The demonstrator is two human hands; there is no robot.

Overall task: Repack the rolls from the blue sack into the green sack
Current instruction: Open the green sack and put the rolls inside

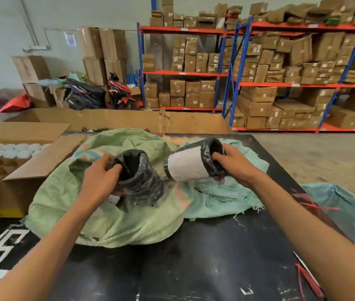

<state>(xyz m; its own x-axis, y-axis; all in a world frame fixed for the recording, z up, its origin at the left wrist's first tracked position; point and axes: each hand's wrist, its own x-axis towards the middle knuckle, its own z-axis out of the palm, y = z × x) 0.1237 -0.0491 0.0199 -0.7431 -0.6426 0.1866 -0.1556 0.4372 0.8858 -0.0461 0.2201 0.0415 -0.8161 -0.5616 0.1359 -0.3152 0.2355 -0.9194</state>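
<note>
The green sack (115, 216) lies crumpled on the black table, its mouth open toward me. My left hand (100, 177) grips a black plastic-wrapped roll (144, 177) by its end, over the green sack's opening. My right hand (235, 164) grips a second black roll with a white label (187, 168), fingers hooked into its end, held above the blue-green sack (222, 198) lying flat to the right of the green one. The two rolls are close but apart.
An open cardboard box (31, 168) with white-capped items stands at the left on the black table (194, 268). Another blue-green sack (346, 205) lies at the right edge, with red ties (309, 281) near it. Shelves of cartons fill the background.
</note>
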